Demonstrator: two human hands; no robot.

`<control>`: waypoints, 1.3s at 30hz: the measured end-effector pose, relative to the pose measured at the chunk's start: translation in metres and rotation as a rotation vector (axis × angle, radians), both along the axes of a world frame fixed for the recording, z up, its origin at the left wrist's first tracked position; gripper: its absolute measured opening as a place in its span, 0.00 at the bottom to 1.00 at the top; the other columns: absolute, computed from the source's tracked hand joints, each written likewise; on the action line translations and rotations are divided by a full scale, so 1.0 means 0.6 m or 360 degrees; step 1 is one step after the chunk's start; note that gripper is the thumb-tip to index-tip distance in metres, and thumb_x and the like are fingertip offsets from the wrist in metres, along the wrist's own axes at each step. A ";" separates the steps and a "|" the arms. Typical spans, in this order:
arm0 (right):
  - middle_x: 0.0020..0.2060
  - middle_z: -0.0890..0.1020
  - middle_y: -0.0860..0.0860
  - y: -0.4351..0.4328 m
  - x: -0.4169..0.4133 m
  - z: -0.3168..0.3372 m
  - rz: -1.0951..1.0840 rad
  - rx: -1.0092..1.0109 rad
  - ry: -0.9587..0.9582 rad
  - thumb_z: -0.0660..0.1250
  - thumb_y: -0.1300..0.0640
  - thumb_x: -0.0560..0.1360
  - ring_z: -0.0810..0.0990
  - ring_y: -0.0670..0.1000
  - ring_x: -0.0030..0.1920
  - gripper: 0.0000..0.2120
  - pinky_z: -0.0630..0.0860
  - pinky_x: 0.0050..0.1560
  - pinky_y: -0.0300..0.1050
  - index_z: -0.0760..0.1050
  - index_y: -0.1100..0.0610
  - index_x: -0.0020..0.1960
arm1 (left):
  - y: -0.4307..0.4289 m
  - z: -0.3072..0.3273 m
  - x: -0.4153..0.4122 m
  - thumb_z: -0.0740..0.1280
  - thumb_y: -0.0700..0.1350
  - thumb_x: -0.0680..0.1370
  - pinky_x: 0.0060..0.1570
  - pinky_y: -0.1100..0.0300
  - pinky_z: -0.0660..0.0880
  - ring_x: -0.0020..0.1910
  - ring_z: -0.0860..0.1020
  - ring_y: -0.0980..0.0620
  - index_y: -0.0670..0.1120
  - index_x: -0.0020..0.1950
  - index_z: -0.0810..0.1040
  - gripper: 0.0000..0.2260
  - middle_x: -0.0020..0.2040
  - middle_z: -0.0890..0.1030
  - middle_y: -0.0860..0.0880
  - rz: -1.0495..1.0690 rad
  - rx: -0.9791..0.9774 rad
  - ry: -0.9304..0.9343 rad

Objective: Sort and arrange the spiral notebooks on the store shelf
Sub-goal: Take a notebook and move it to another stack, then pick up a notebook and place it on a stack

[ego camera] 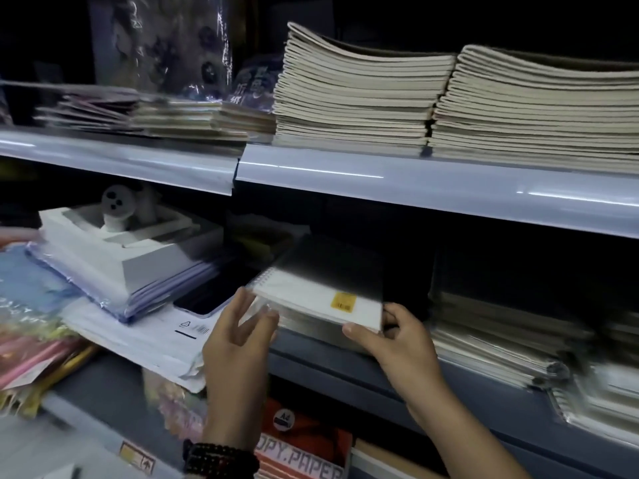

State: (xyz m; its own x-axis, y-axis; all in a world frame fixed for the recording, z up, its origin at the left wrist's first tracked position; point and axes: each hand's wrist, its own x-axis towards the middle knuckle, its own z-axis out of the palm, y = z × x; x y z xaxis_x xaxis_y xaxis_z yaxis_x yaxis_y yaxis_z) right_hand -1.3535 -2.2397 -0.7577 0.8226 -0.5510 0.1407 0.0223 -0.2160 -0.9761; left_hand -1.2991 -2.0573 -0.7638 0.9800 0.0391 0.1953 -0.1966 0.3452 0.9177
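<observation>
A small stack of spiral notebooks [311, 299] in clear wrap, with a yellow sticker on the top white cover, rests at the front of the middle shelf [345, 368]. My left hand [238, 344] touches the stack's left end, fingers spread along the spiral side. My right hand [390, 337] grips the stack's right front corner, thumb on the front edge. More spiral notebooks [501, 344] lie piled to the right on the same shelf.
The upper shelf [415, 181] carries two tall stacks of beige notebooks [359, 95]. Left of my hands lie a dark phone [211, 292], white paper packs and a white box [121, 250]. Below, a red copy-paper pack [304, 444] stands.
</observation>
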 end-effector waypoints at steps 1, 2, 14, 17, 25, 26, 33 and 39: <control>0.38 0.84 0.42 -0.005 0.011 0.000 -0.0020 -0.0051 0.0000 0.81 0.49 0.66 0.82 0.44 0.40 0.16 0.76 0.41 0.40 0.79 0.49 0.50 | -0.001 -0.002 0.011 0.73 0.46 0.78 0.63 0.50 0.76 0.62 0.80 0.53 0.57 0.73 0.73 0.25 0.64 0.81 0.56 -0.0037 0.0114 -0.0023; 0.35 0.83 0.43 -0.009 0.022 0.002 -0.0042 -0.0092 0.0013 0.81 0.47 0.66 0.81 0.44 0.37 0.16 0.74 0.38 0.41 0.79 0.50 0.48 | 0.000 -0.004 0.024 0.73 0.49 0.77 0.63 0.51 0.74 0.63 0.79 0.54 0.61 0.74 0.71 0.26 0.65 0.80 0.55 -0.0079 0.0217 -0.0031; 0.39 0.75 0.46 -0.034 0.053 -0.016 -0.0059 -0.0486 0.0228 0.74 0.39 0.71 0.75 0.47 0.38 0.21 0.69 0.38 0.39 0.77 0.56 0.51 | -0.012 -0.026 0.089 0.71 0.48 0.79 0.65 0.50 0.74 0.66 0.74 0.53 0.67 0.76 0.65 0.29 0.72 0.66 0.58 -0.0179 0.0649 -0.0069; 0.50 0.77 0.44 -0.046 0.002 -0.015 -0.0024 -0.0510 0.0238 0.74 0.42 0.73 0.79 0.45 0.43 0.28 0.74 0.42 0.36 0.71 0.48 0.69 | -0.011 -0.032 0.081 0.71 0.50 0.78 0.53 0.53 0.77 0.59 0.80 0.50 0.68 0.65 0.75 0.19 0.67 0.76 0.52 0.0090 0.0575 -0.0062; 0.51 0.75 0.36 -0.112 -0.188 -0.037 -0.0155 -0.0644 -0.0035 0.71 0.51 0.77 0.79 0.42 0.46 0.21 0.77 0.46 0.39 0.68 0.37 0.65 | -0.060 -0.041 -0.031 0.71 0.42 0.79 0.50 0.61 0.77 0.51 0.80 0.63 0.55 0.57 0.80 0.10 0.54 0.82 0.58 -0.0105 0.0930 -0.0519; 0.52 0.73 0.35 -0.122 -0.210 -0.037 -0.0199 -0.0757 -0.0004 0.70 0.51 0.77 0.77 0.41 0.48 0.19 0.75 0.46 0.37 0.69 0.37 0.64 | -0.069 -0.050 -0.042 0.72 0.41 0.78 0.52 0.60 0.77 0.52 0.80 0.62 0.54 0.57 0.80 0.11 0.54 0.82 0.58 -0.0148 0.1033 -0.0602; 0.55 0.70 0.37 -0.217 -0.332 -0.047 -0.0573 -0.1206 0.0082 0.67 0.54 0.79 0.73 0.40 0.58 0.12 0.68 0.54 0.28 0.74 0.46 0.62 | -0.153 -0.075 -0.124 0.74 0.45 0.76 0.54 0.59 0.76 0.54 0.78 0.61 0.57 0.56 0.78 0.11 0.52 0.78 0.63 -0.0325 0.1380 -0.1003; 0.56 0.69 0.38 -0.267 -0.382 -0.054 -0.0704 -0.1156 0.0085 0.66 0.54 0.79 0.72 0.39 0.57 0.13 0.66 0.51 0.23 0.73 0.47 0.63 | -0.239 -0.080 -0.185 0.67 0.52 0.77 0.57 0.59 0.74 0.55 0.77 0.60 0.57 0.57 0.78 0.09 0.53 0.76 0.64 -0.0526 0.1394 -0.1299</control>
State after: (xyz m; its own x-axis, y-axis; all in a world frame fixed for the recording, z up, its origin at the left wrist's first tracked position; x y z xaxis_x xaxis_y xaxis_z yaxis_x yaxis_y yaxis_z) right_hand -1.5829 -2.3999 -0.7899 0.5684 -0.6111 0.5510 -0.2537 -0.7672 -0.5892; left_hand -1.4102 -2.2008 -0.8118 0.4979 -0.6372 0.5882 -0.8384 -0.1803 0.5144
